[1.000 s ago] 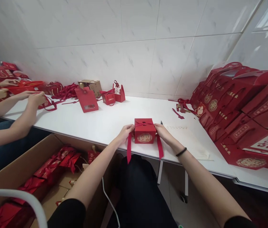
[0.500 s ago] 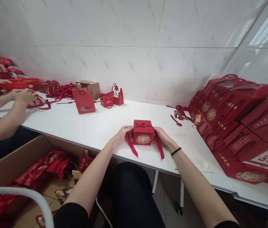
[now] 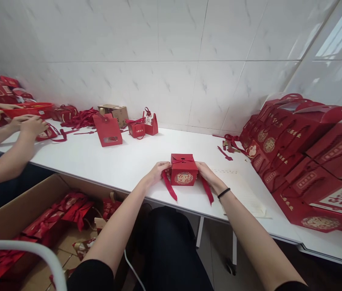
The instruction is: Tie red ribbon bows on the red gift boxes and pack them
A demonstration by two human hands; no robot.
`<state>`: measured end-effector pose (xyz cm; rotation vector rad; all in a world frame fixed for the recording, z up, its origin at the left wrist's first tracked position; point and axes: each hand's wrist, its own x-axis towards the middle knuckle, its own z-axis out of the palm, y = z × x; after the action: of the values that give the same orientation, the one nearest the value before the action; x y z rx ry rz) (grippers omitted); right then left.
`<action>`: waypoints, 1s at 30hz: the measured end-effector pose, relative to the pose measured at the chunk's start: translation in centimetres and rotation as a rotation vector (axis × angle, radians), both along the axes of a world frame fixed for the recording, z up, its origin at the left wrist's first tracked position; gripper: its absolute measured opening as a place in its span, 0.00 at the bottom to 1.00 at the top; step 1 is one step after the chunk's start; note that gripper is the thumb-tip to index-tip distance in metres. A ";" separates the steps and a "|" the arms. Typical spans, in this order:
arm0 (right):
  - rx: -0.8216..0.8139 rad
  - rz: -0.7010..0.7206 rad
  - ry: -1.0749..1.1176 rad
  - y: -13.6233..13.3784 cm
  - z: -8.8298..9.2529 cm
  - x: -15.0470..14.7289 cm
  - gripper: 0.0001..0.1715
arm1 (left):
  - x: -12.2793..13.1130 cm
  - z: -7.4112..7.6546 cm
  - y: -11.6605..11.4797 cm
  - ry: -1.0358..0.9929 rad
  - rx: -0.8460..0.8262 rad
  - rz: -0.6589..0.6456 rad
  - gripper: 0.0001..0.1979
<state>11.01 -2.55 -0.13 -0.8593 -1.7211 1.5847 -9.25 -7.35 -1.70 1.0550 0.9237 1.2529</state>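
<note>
A small red gift box (image 3: 183, 176) with a round gold emblem sits near the table's front edge. Dark red ribbon (image 3: 183, 161) runs across its top and is drawn together at the middle. On the box's left side, my left hand (image 3: 159, 171) is closed on the ribbon, whose loose tail (image 3: 170, 188) hangs below the fingers. My right hand (image 3: 206, 173) grips the ribbon at the right side, with another tail (image 3: 207, 191) hanging down. Some fingertips of both hands are hidden by the box and ribbon.
Stacked red gift boxes (image 3: 304, 161) fill the right of the table, beside a paper sheet (image 3: 243, 194). Small red boxes (image 3: 142, 126) and ribbons (image 3: 84, 117) lie at the back. A co-worker's hands (image 3: 29, 123) work at left. Below, a carton (image 3: 58, 182) holds tied boxes.
Both hands stay at the box's sides. The ribbon tails have shifted slightly, the right one swinging outward. The box is almost unmoved.
</note>
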 end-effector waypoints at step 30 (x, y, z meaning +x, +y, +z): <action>-0.163 0.036 0.274 -0.1 -0.1 0.8 0.26 | 0.7 1.3 -2.1 -0.125 -0.017 0.177 0.23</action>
<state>11.80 -2.66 -0.19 -0.6539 -1.4374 1.7945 -8.59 -9.47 -0.42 0.8859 0.9446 1.4382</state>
